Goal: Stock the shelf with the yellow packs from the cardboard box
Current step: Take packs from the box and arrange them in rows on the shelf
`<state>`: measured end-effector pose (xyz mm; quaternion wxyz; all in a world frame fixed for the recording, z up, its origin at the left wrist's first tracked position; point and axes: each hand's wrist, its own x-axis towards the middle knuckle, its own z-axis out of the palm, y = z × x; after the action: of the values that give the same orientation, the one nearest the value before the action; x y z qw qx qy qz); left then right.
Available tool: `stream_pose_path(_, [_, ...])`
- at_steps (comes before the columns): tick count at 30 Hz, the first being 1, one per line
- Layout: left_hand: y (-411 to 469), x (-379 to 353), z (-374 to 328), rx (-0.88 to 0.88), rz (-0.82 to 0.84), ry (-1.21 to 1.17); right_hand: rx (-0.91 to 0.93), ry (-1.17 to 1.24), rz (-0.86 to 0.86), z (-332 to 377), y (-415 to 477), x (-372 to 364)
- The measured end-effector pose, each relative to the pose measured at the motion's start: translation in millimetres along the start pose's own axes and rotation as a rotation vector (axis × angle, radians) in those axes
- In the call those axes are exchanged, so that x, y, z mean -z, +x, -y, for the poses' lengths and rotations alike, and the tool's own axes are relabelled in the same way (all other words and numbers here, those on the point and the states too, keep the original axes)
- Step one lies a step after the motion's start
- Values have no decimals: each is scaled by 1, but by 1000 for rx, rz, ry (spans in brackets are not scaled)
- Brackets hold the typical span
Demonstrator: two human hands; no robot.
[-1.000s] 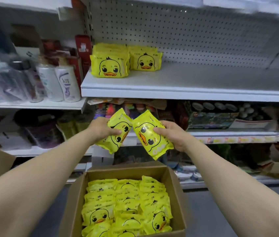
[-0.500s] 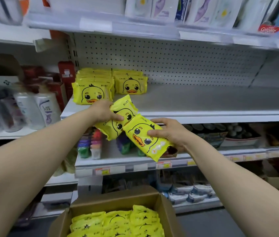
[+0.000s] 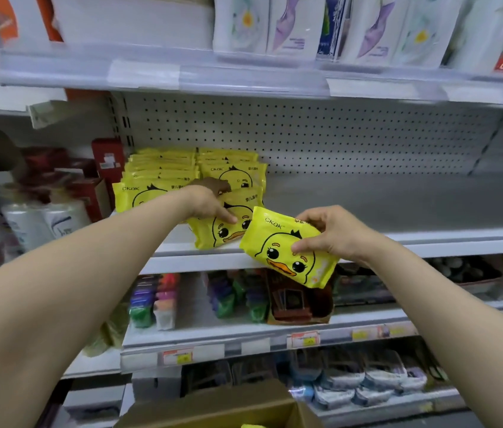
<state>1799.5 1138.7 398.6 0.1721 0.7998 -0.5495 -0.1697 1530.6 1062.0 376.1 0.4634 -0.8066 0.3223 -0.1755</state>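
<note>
- Placing step: the left hand (image 3: 208,203) grips 1 yellow duck pack (image 3: 219,234) by its top, fingers curled over it. Its lower edge seems to rest on the white shelf (image 3: 398,208), just in front of the shelved packs (image 3: 157,177).
- The right hand (image 3: 336,233) pinches a second pack (image 3: 284,251), thumb on its face. It hangs tilted in front of the shelf lip, not yet on the shelf.
- Next, likely: release the left pack upright, then lift the right one over the lip and stand it beside.
- The cardboard box (image 3: 213,409) sits below.
</note>
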Motion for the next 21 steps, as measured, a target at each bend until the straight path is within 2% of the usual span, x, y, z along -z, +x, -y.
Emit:
stream_pose_path(5, [30,4,-1,-42,-20,132,25,-33,10,-4,31,29])
stream_pose_path(10, [55,8,0,-94,-15,211,65,-163,22,-13,66,43])
stream_pose_path(21, [120,7,4,-161,-172,372,115,-190,105,-21,112,58])
